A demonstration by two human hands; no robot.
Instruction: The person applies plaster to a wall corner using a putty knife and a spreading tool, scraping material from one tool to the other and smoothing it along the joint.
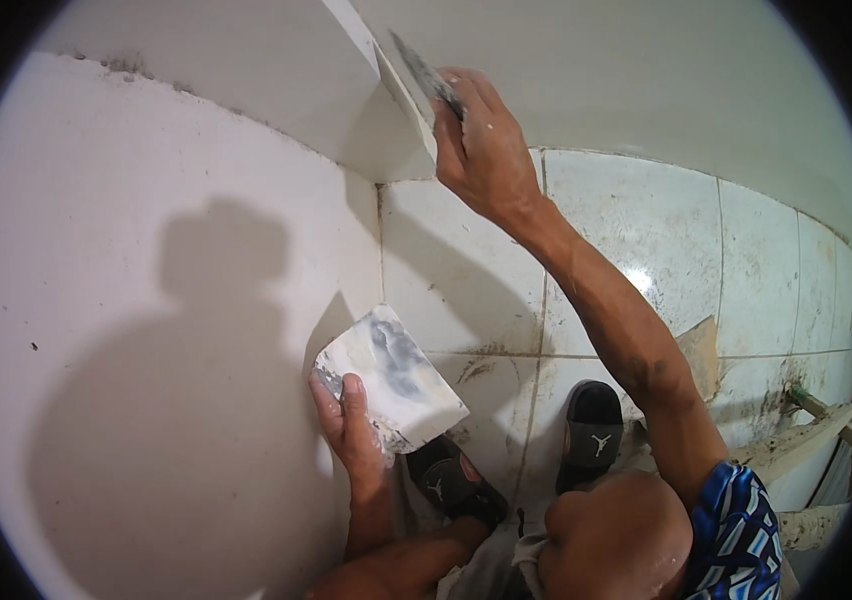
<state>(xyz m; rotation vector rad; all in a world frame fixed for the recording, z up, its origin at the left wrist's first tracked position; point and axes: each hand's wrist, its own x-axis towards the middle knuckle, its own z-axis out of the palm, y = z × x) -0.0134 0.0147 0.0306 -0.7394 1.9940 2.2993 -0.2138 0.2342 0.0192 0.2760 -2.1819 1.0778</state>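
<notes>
My left hand [348, 420], low at the left, grips the edge of a roughly square white board [391, 375]. Grey putty is smeared across its upper face, and some clings by my thumb. My right arm reaches up and forward, and the right hand [491, 150] is closed around a putty scraper [424, 72]. Its thin, grey-stained blade points up and left, close to the pale strip [408, 100] that runs along the wall edge. The fingers hide the scraper's grip end, and I cannot tell whether the blade touches the wall.
White walls [146, 200] rise at the left and ahead, with dark specks along the ledge. Smudged white floor tiles [636, 210] lie below. My sandalled feet [591, 435] are beneath me. A broken tan piece [701, 355] and wooden bars [796, 445] stand at the right.
</notes>
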